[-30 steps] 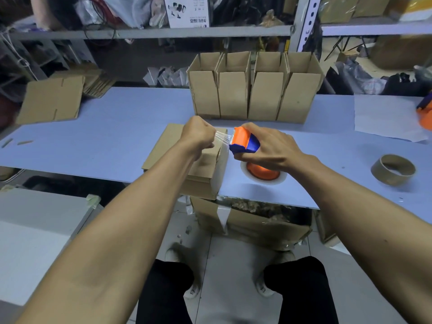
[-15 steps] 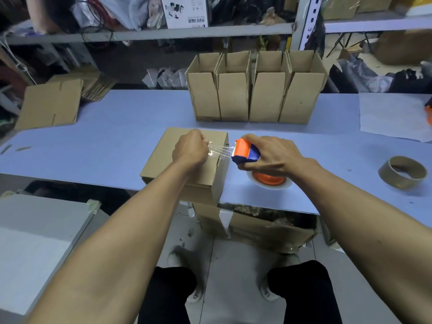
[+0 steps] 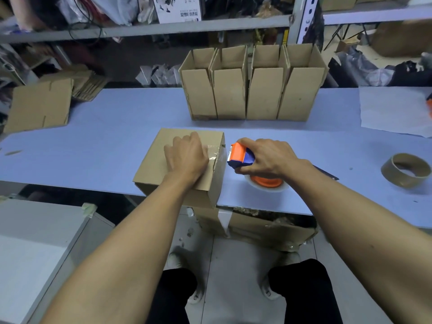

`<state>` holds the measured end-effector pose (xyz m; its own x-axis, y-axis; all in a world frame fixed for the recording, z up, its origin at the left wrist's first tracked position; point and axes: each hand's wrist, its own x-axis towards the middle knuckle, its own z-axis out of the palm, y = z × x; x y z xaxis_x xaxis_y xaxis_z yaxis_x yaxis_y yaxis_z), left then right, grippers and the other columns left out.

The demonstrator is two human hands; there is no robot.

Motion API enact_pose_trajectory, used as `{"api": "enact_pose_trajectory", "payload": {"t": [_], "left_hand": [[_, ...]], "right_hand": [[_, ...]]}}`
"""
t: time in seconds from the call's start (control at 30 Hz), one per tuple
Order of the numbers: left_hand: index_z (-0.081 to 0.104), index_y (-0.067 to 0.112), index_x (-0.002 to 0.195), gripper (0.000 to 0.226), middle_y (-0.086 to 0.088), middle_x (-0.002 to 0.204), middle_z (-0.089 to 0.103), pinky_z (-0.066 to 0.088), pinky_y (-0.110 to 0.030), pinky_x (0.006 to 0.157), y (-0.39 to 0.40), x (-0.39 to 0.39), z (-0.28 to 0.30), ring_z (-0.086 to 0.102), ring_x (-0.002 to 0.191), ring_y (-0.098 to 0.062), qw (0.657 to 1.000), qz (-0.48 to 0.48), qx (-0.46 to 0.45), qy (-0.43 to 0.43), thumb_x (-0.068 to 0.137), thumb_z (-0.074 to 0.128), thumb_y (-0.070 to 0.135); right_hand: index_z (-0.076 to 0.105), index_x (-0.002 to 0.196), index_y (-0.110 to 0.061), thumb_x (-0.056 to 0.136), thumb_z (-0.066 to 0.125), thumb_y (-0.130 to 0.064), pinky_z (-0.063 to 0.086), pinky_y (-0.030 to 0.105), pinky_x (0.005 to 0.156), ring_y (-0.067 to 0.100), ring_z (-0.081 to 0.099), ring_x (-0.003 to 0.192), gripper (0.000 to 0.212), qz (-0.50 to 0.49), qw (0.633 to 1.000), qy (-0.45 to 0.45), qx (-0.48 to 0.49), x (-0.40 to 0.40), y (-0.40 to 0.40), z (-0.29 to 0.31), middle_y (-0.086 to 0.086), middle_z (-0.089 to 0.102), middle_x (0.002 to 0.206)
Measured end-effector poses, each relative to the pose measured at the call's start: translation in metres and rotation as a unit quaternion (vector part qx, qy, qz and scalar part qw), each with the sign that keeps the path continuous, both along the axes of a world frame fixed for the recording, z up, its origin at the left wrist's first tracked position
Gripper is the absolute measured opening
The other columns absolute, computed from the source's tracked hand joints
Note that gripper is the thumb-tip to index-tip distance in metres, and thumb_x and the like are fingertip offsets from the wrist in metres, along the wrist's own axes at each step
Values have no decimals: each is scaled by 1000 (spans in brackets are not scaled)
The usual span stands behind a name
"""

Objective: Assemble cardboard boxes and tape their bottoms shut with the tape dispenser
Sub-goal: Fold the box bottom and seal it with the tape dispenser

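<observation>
A cardboard box point(image 3: 154, 160) lies bottom-up at the front edge of the blue table point(image 3: 105, 141). My left hand point(image 3: 185, 155) presses flat on its top, over clear tape point(image 3: 216, 152) that runs to the box's right edge and down its side. My right hand point(image 3: 266, 157) grips the orange and blue tape dispenser point(image 3: 238, 155) just right of the box, with its orange tape roll point(image 3: 266, 182) below my palm.
Several assembled boxes point(image 3: 252, 90) stand in a row at the back of the table. Flat cardboard blanks point(image 3: 39, 104) lie at the far left. An empty tape core point(image 3: 406, 170) sits at right. A torn carton point(image 3: 257, 228) is under the table.
My left hand has come down from pinching the stretched tape end in the air to pressing it flat on the box top. The dispenser has moved lower, close to the box's right edge.
</observation>
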<state>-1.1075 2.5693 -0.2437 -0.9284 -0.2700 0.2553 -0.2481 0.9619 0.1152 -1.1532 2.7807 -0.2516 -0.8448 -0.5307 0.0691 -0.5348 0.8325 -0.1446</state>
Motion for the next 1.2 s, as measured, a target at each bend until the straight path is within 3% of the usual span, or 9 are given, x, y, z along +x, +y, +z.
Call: {"api": "enact_pose_trajectory", "payload": {"t": [0.1,0.3,0.5,0.6,0.7,0.87,1.03,1.13,1.2], "left_hand": [[46,14,120,45,-9,123,55,34,-47,92,-5,-3,1,43,120,-32,991,79,107,-18,91,53,48],[44,28,133,49,-5,137,35,22,-52,101,-5,-5,-10,29,129,-27,993,52,88,-64,96,33,58],[55,28,128,33,0,137,44,27,-46,100,-28,2,-8,37,127,-24,995,25,99,-10,102,37,37],[53,28,130,45,-1,139,41,26,-48,103,-18,-1,-1,34,131,-25,989,43,130,-55,97,36,53],[48,31,135,57,-2,142,35,23,-52,105,-14,-1,-5,30,134,-26,991,34,106,-80,91,38,66],[52,31,135,41,-5,147,36,19,-51,112,-25,7,-9,28,138,-25,990,-6,133,-49,98,42,48],[52,23,137,40,-4,149,40,19,-52,114,-24,7,-2,31,140,-22,990,-7,142,-20,98,45,27],[49,16,140,42,-5,154,36,17,-50,118,-7,3,3,24,146,-22,988,-108,109,7,100,42,23],[40,17,147,45,-2,160,27,14,-49,119,4,5,1,14,150,-20,972,-204,105,-53,104,37,30]], "right_hand": [[37,133,-41,80,54,-73,35,32,68,24,51,85,65,-3,1000,-2,-1,1,-2,0,-5,57,101],[37,134,-44,80,54,-73,35,32,68,23,49,83,64,-11,1000,2,-12,3,-2,-1,-4,58,100],[37,134,-42,80,54,-74,37,33,68,24,51,84,65,-15,1000,0,-14,3,0,-1,-3,60,103],[37,133,-43,80,54,-73,36,33,68,24,50,83,64,-14,1000,1,-12,4,-3,-1,-2,61,104],[37,135,-43,80,54,-73,37,32,68,24,50,83,64,-14,1000,4,-6,5,-4,-1,-2,61,104],[35,137,-41,81,53,-74,39,33,69,24,51,84,67,-17,1000,-2,-9,7,-1,0,0,62,108],[36,135,-40,80,53,-74,41,34,70,25,54,85,67,-16,1000,-2,-1,8,-4,0,0,62,107],[39,131,-42,77,53,-74,40,34,69,26,55,84,64,-17,1000,-1,8,8,-10,-3,0,63,103],[40,130,-41,76,52,-77,38,33,68,27,54,84,67,-15,1000,3,19,6,-13,-4,1,63,104]]}}
